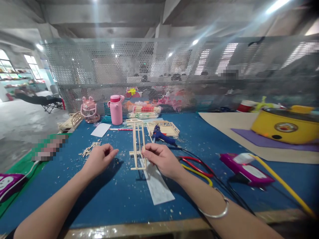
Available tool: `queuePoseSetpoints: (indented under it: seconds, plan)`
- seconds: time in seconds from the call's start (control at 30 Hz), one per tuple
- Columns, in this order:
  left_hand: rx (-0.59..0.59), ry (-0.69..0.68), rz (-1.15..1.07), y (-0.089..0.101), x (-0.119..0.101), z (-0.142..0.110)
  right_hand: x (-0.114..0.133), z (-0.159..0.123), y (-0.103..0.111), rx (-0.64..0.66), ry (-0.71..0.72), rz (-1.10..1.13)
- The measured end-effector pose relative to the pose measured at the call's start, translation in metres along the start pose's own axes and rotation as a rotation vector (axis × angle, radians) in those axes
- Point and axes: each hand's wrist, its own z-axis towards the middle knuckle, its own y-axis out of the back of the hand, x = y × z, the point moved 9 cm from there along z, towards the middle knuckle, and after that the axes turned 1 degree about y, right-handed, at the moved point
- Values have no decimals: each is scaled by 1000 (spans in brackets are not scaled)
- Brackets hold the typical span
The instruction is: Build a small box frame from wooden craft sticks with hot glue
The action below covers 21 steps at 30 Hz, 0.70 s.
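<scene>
Blue felt covers the worktable (104, 199), its wooden front edge nearest the camera, with both forearms reaching out over it. On the right wrist sits a silver bangle (216, 212). A white paper strip (157, 186) lies flat on the felt just ahead of that, running up under the piece in hand.

The right hand (164, 159) is closed in a pinch, fingertips gripping one upright of the wooden stick frame (138, 146), which stands upright with its foot on the near end of the paper. The left hand (99, 159) hovers just beside the frame, to its left and not touching it, fingers loosely curled and holding nothing that can be seen.

As a judgement, the frame is partly built: two long rails and a few cross sticks are joined, yet it looks far barer than the finished fenced stick trays (163, 127) farther back. Loose stick offcuts (89, 149) scattered left of the hands suggest cutting already done.

Behind the right hand lies a blue glue gun (161, 136), its cord trailing right past red-handled cutters (196, 164). Farther still stand a pink bottle (116, 109), bundled sticks (144, 111) and a perforated metal screen (149, 66).
</scene>
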Motion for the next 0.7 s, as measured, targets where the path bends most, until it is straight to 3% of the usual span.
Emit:
queuePoseSetpoints:
  seconds: [0.17,0.3,0.4,0.53,0.7]
  plan:
    - [-122,84,-180,15,11,1,2,0,0,-3,3,-41]
    - [-294,92,-457,32,1,6,1,0,0,-6,-5,-80]
    - [-407,25,-623,45,-14,17,0,-1,-1,-2,0,-104]
    - [-492,-47,-628,54,-26,18,0,-1,-3,15,7,-142]
    - [-418,-9,-454,43,-20,0,2,-2,-4,22,32,-247]
